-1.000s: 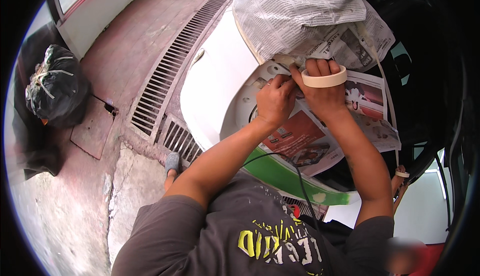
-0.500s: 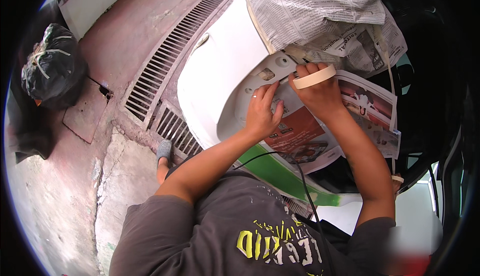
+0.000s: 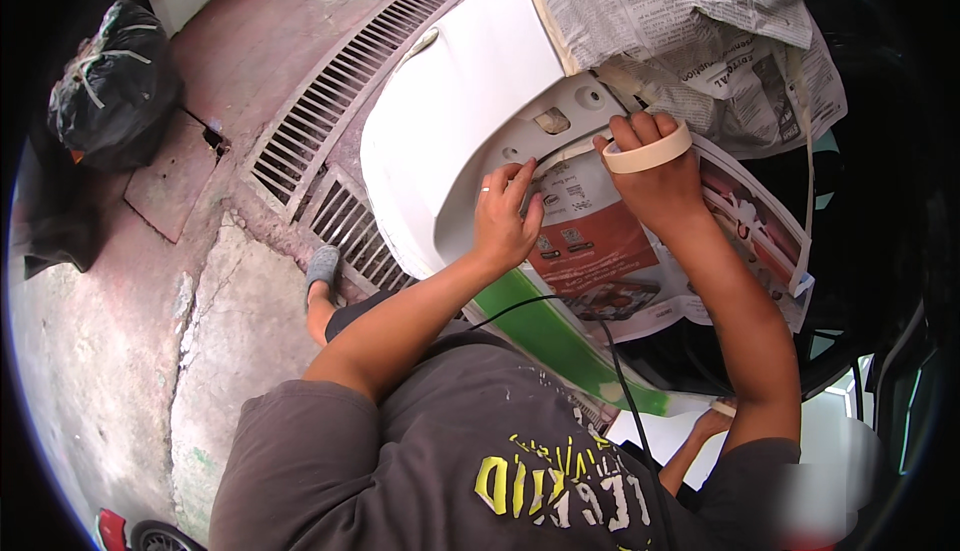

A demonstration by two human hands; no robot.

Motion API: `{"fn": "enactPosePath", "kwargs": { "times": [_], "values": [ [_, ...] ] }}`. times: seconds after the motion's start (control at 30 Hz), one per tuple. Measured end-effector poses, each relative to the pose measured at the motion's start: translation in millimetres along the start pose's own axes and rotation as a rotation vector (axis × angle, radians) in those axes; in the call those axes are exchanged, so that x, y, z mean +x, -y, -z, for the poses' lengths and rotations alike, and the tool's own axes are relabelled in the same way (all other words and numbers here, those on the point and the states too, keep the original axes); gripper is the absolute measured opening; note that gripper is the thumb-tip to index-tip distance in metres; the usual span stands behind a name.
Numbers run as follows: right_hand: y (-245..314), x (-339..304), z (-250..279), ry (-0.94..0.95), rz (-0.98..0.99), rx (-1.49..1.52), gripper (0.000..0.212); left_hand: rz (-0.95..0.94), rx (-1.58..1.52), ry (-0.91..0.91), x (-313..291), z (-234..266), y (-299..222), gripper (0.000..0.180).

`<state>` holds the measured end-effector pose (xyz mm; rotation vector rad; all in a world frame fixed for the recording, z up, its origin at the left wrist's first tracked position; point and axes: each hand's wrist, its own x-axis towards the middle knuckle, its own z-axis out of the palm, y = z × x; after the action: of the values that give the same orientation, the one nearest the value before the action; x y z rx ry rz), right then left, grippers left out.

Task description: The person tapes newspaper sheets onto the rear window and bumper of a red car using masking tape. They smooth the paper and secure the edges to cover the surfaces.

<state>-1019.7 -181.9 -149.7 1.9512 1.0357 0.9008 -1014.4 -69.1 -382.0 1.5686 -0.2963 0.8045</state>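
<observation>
My left hand (image 3: 505,216) rests with fingers stretched out on the upper left edge of a printed paper sheet (image 3: 605,261), against a white car body panel (image 3: 455,81). My right hand (image 3: 655,186) is curled closed at the sheet's upper edge. A cream roll of masking tape (image 3: 650,154) loops about its fingers; the fingertips are partly hidden. Between the hands, a narrow dark line and a pale strip run along the sheet's edge. Above them the panel has a squarish opening (image 3: 552,121) and a round recess (image 3: 590,98).
Crumpled newspaper (image 3: 680,11) covers the part beyond. A green strip (image 3: 545,336) of bodywork curves near my body, beside a black cable (image 3: 625,381). Another person's arm (image 3: 690,451) reaches in at lower right. Left are a floor grating (image 3: 330,81) and a black bag (image 3: 120,91).
My hands are farther apart along the sheet's edge, the left shifted left. The other person's hand has moved left and nearer. The whole view has shifted slightly.
</observation>
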Motion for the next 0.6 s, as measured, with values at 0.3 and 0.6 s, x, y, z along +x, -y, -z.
{"fn": "enactPosePath", "kwargs": {
  "times": [0.3,0.6],
  "values": [
    [-35,-9,4,0.021,-0.035,-0.013,0.013,-0.178,0.165,0.199,32,-46,-40,0.083],
    [48,-12,77,-0.365,-0.192,0.267,0.045,-0.378,0.586,0.365,47,-25,-22,0.078]
  ]
}}
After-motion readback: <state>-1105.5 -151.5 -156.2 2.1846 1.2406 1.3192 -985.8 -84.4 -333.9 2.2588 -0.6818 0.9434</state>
